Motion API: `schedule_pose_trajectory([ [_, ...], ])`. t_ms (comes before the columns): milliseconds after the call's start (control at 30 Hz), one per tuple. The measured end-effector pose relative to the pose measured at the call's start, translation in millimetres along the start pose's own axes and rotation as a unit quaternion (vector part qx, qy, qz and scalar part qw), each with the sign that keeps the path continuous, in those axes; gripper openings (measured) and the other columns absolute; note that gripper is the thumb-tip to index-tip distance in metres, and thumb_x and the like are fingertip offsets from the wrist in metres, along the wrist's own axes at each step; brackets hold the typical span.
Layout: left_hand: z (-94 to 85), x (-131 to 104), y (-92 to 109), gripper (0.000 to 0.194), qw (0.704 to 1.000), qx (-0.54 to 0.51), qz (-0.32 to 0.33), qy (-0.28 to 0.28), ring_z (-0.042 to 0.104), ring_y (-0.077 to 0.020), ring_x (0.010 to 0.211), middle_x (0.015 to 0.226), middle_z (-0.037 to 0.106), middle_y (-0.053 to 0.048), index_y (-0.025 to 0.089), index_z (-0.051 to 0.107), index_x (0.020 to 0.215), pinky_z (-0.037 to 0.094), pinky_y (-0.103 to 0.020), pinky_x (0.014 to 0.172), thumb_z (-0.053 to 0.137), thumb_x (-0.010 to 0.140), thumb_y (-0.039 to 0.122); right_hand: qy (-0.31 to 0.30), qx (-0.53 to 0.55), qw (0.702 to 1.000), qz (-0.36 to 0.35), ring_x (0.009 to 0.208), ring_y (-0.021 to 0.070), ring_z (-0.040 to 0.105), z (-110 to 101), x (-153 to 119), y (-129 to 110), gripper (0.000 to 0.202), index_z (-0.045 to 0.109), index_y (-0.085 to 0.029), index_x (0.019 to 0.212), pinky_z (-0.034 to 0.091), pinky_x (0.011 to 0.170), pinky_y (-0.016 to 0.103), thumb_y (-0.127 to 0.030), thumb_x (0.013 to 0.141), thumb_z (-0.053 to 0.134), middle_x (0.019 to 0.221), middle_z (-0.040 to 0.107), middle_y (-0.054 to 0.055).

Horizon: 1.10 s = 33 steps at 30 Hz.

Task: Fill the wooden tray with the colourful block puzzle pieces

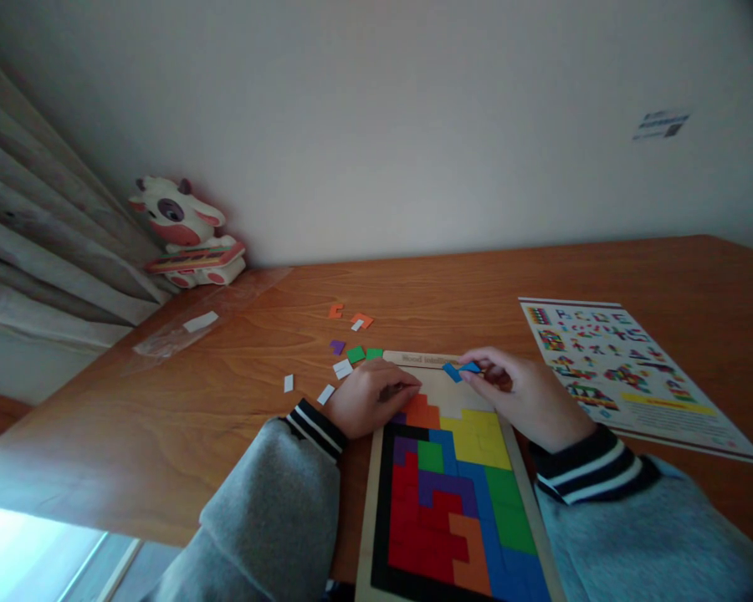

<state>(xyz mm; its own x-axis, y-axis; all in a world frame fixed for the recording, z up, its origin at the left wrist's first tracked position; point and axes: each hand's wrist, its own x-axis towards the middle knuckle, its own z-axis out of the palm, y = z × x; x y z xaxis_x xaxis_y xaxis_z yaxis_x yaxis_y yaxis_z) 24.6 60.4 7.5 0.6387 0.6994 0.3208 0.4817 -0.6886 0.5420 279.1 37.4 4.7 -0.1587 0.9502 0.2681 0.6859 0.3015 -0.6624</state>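
Note:
A wooden puzzle board (407,358) lies in front of me, packed with coloured block pieces over its lower part. Pale bare wood shows near its top edge. Between the thumb and fingers of my right hand (527,397) is a blue puzzle piece (453,372), raised over the board's upper right. My left hand (373,395) rests at the upper left side, its fingers curled together with the tips down by an orange piece (423,411). Whatever those fingers hold, if anything, is hidden. A yellow piece (480,436) lies in the board below my right hand.
Loose orange (335,311), purple (337,347) and green (356,354) pieces and several white slips (289,383) lie left of the board. A printed pattern sheet (627,368) is at right. A cow toy (185,230) and clear plastic wrap (181,330) stand back left.

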Motion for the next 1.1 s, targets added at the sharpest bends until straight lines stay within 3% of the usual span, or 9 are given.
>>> schedule_pose_trajectory([
  [133,-0.4,0.1,0.1,0.023,1.0,0.0,-0.007,-0.001,0.063,-0.0158,0.077,0.085,0.071,-0.005,0.018,0.07,0.099,0.049,-0.027,0.071,0.051,0.097,0.031,0.003,0.006,1.0,0.007,0.071,0.0206,0.069,-1.0,-0.1,-0.9,0.024,0.066,-0.024,0.105,0.054,0.065,0.034,-0.037,0.088,0.056,0.084,0.073,0.004],
  [267,-0.8,0.9,-0.5,0.021,0.996,-0.012,-0.045,0.072,0.065,-0.0173,0.085,0.093,0.072,-0.006,0.019,0.07,0.101,0.051,-0.03,0.079,0.054,0.096,0.031,0.028,0.039,0.999,0.026,0.071,0.02,0.069,-0.9,-0.6,-3.3,0.027,0.065,-0.023,0.105,0.055,0.066,0.033,-0.04,0.085,0.06,0.086,0.074,0.005],
  [400,-0.4,1.7,-0.2,0.022,0.988,-0.05,-0.068,0.131,0.066,-0.0159,0.084,0.094,0.073,-0.005,0.02,0.07,0.105,0.052,-0.028,0.079,0.058,0.094,0.033,0.002,0.066,0.998,0.021,0.078,0.0206,0.071,1.5,-1.4,-9.5,0.02,0.067,-0.024,0.099,0.056,0.071,0.033,-0.038,0.088,0.059,0.089,0.076,0.005],
  [667,-2.2,0.4,6.4,0.023,0.995,-0.061,-0.02,0.078,0.067,-0.0159,0.083,0.093,0.074,-0.005,0.018,0.07,0.106,0.052,-0.028,0.079,0.063,0.092,0.035,-0.045,0.115,0.992,-0.018,0.079,0.0181,0.073,4.3,-1.0,-28.0,0.016,0.069,-0.024,0.098,0.057,0.068,0.028,-0.034,0.089,0.06,0.089,0.077,0.003],
  [800,-3.6,-1.8,2.1,0.023,0.998,0.014,0.003,0.053,0.065,-0.0171,0.084,0.089,0.073,-0.005,0.018,0.07,0.106,0.05,-0.029,0.079,0.054,0.097,0.031,-0.026,0.085,0.996,-0.018,0.071,0.0166,0.072,3.7,-0.8,-24.4,0.015,0.069,-0.024,0.096,0.057,0.063,0.026,-0.032,0.088,0.06,0.085,0.077,0.003],
  [933,-3.4,-3.0,0.6,0.024,1.0,0.018,0.01,0.003,0.063,-0.0154,0.08,0.086,0.071,-0.003,0.018,0.07,0.103,0.048,-0.026,0.075,0.049,0.099,0.031,-0.014,0.073,0.997,-0.022,0.073,0.0169,0.072,3.2,-1.3,-19.0,0.016,0.069,-0.024,0.099,0.057,0.066,0.028,-0.031,0.088,0.059,0.088,0.077,0.003],
  [1100,-1.0,-2.9,0.9,0.025,1.0,0.015,-0.001,0.008,0.062,-0.0142,0.076,0.084,0.071,-0.003,0.018,0.069,0.101,0.047,-0.025,0.071,0.048,0.1,0.032,-0.018,0.075,0.997,-0.018,0.077,0.0163,0.071,3.6,-0.6,-16.0,0.015,0.068,-0.024,0.099,0.057,0.068,0.027,-0.028,0.089,0.057,0.089,0.077,0.002],
])
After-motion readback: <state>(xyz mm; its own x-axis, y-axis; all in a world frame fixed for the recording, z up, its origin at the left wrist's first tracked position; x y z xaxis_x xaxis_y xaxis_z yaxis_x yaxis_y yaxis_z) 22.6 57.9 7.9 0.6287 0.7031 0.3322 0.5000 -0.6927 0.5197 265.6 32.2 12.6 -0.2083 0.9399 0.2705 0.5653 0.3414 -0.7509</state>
